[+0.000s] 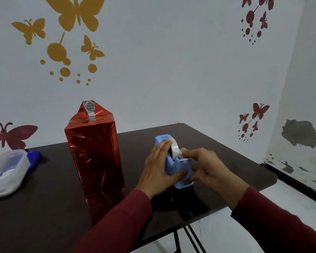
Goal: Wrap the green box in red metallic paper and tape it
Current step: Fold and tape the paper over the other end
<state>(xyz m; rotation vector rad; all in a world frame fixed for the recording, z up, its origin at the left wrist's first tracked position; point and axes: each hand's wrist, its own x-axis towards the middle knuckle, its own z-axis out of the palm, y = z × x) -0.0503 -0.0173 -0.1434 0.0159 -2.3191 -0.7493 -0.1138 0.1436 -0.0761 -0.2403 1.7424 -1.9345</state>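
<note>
Your head camera looks forward and down across the dark table (226, 154), close over your forearms, facing the butterfly-painted wall (171, 61).

Dim, soft light; wide-angle edge warp, slight blur.

The box (94, 152) stands upright on its end, a little left of the centre of the frame, and the red metallic paper (84, 143) covers it fully, so I see no green. The paper is shiny and has small wrinkles. At the top it is folded into a peak, and a strip of clear tape (89, 110) holds this fold.
</note>
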